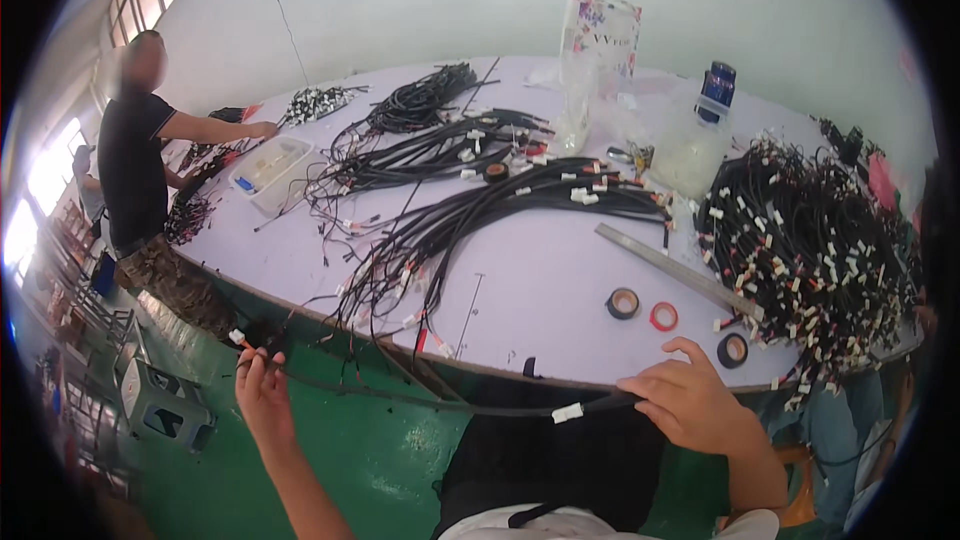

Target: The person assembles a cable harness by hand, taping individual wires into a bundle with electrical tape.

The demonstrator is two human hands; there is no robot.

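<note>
A black wire harness (420, 402) stretches between my two hands, sagging slightly in front of the table's near edge. My left hand (265, 395) is closed round its left end, where a white connector (237, 337) and an orange-red wire stick out above the fingers. At the other end, my right hand (690, 400) pinches the cable between thumb and fingers. Close to the right hand, a white connector or tag (567, 413) sits on the cable. Bundles of black harnesses (480, 205) lie on the table just beyond, some ends hanging over its edge.
The pale table (540, 310) carries a steel ruler (680, 270), black tape (622, 303), red tape (663, 316) and another black roll (732, 350). A big harness heap (810, 260) covers its right side. Left stand a plastic bin (272, 172), a person (140, 150) handling wires, and a stool (165, 405).
</note>
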